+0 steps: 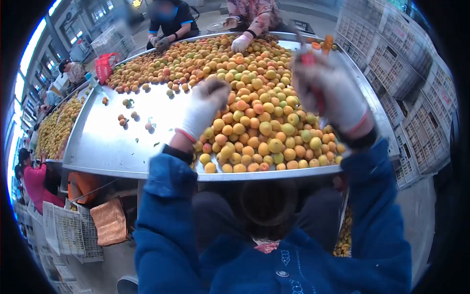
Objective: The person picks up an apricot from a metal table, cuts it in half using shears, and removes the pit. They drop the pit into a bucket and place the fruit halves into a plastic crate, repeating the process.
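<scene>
A large heap of yellow-orange apricots (264, 128) covers much of the metal sorting table (112, 147). Over the heap's left edge is my left hand (204, 105) in a white glove with dark fingertips. Its fingers are curled together, and whether something sits in them is hidden. My right hand (335, 88), also gloved and smeared by motion, is raised over the right side of the heap. It is closed around a red-handled tool (308, 59), whose exact kind is too blurred to make out.
Across the table, a co-worker's gloved hand (241, 44) touches the apricots, beside another person in dark clothing (174, 24). Stacked white crates (401, 63) stand at right, more crates (68, 228) at lower left. A red bag (104, 67) hangs at the table's far-left corner.
</scene>
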Demonstrator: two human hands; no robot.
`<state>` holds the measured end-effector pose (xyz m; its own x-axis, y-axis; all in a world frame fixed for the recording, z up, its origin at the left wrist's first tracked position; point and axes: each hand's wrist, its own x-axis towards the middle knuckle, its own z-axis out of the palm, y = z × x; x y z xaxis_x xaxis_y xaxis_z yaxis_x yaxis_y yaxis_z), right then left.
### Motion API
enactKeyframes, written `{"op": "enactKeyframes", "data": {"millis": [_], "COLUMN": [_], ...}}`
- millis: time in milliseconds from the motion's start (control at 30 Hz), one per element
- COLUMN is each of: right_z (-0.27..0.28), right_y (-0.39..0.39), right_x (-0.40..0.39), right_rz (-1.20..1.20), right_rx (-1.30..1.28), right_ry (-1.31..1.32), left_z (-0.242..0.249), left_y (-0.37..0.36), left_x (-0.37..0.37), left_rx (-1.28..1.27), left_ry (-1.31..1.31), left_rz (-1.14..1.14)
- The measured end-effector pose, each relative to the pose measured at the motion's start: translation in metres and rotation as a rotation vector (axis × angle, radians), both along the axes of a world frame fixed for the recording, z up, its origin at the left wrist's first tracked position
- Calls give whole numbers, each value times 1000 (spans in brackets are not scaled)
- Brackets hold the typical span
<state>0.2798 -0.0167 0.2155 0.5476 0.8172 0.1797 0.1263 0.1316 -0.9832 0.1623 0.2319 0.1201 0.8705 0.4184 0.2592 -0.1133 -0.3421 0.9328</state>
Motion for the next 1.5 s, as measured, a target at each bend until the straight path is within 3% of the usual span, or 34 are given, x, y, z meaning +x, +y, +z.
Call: {"op": "enactKeyframes", "data": {"millis": [67,133,233,300,400,467,533,600,667,733,767,800,867,933,967,1000,1067,1133,1233,1400,1500], "right_z": [-56,-95,-118,-128,-133,-146,-157,-175,-192,-208,-221,-232,-236,-226,-202,-199,-199,-203,-203,-198,-206], "right_y": [3,-3,-4,-6,-7,-7,-10,-17,-22,-26,-23,-20,-15,-8,1,10,30,50,72,94,92], "right_x": [2,2,17,29,42,53,65,80,94,100,101,102,105,114,114,125,149,162,167,158,164], "right_rz": [-76,-158,-207,-119,-157,-236,-447,-530,-645,-611,-613,-610,-634,-595,-576,-576,-492,-435,-331,-287,-272], "right_rx": [-7,-22,125,383,385,333,132,73,-104,-148,-153,-160,-215,-437,-599,-604,-758,-823,-982,-1194,-1162], "right_ry": [257,430,561,712,707,706,451,447,188,212,67,-77,-108,-244,-371,-375,-735,-759,-835,-955,-906], "left_z": [-56,-89,-83,-86,-88,-98,-104,-105,-104,-104,-103,-97,-83,-79,-76,-74,-93,-89,-107,-112,-116], "left_y": [0,-1,-5,-10,-20,-25,-26,-26,-21,-16,-18,-22,-37,-51,-59,-68,-84,-102,-109,-109,-103], "left_x": [10,24,53,81,110,129,144,151,148,139,132,121,91,65,52,41,30,25,25,21,18], "left_rx": [47,154,449,744,1077,1135,1186,1273,1212,1179,1180,1060,842,591,471,353,41,-137,61,-27,80], "left_ry": [119,184,274,208,309,413,505,596,514,443,437,402,309,207,230,251,162,242,174,106,5], "left_rz": [102,43,38,47,-35,-82,-109,-184,-216,-257,-259,-262,-197,-172,-168,-167,-242,-285,-282,-262,-224]}}
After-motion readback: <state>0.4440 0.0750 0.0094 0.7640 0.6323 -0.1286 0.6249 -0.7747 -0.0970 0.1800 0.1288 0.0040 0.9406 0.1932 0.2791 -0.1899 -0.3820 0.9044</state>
